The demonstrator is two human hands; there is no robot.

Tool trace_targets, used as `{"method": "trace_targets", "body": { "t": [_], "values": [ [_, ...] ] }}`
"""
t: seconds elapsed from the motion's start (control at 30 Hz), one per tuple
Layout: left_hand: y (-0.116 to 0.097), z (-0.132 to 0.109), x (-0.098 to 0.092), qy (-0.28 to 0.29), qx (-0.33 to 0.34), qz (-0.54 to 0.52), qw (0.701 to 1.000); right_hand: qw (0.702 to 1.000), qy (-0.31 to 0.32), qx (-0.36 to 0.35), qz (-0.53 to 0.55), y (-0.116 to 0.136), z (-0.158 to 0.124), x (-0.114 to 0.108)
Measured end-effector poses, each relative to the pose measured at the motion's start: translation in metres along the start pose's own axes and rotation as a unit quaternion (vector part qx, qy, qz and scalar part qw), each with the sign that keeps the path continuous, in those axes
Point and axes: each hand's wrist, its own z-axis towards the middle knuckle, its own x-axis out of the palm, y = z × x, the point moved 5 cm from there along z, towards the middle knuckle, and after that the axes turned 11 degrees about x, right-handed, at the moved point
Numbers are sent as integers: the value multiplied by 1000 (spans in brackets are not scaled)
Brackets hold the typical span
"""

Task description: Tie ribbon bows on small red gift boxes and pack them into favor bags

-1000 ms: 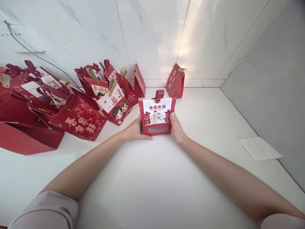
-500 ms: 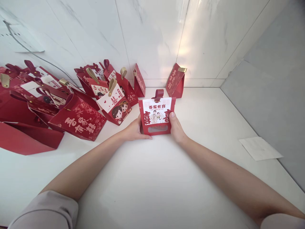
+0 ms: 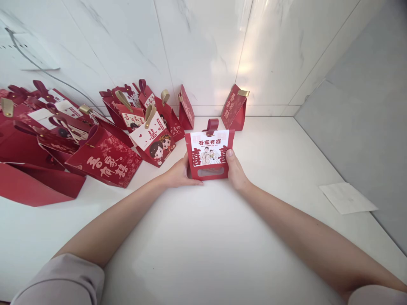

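A red gift box (image 3: 210,152) with a white printed front, a clear window low down and a dark red loop on top stands upright on the white table (image 3: 190,237). My left hand (image 3: 180,173) grips its left side, the thumb along the bottom front edge and the other fingers hidden behind. On its right side is my right hand (image 3: 235,171), with the thumb on the front edge and the remaining fingers out of sight. Just left of it stands a box with two cartoon figures (image 3: 155,142) and a gold loop.
Many red boxes with loops crowd the left, among them a large one (image 3: 108,159). Two boxes stand by the tiled wall, one left (image 3: 186,108) and one right (image 3: 234,108). A white paper (image 3: 346,198) lies at the right edge. A cable (image 3: 47,73) hangs at the upper left.
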Motion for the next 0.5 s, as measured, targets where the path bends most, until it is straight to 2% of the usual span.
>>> {"method": "trace_targets", "body": {
  "t": [0.2, 0.5],
  "values": [
    [1, 0, 0, 3, 0, -3, 1000, 999, -8, 1, 45, -2, 1, -1],
    [1, -1, 0, 7, -2, 9, 1000, 999, -8, -6, 32, -1, 1, -1]
  ]
}}
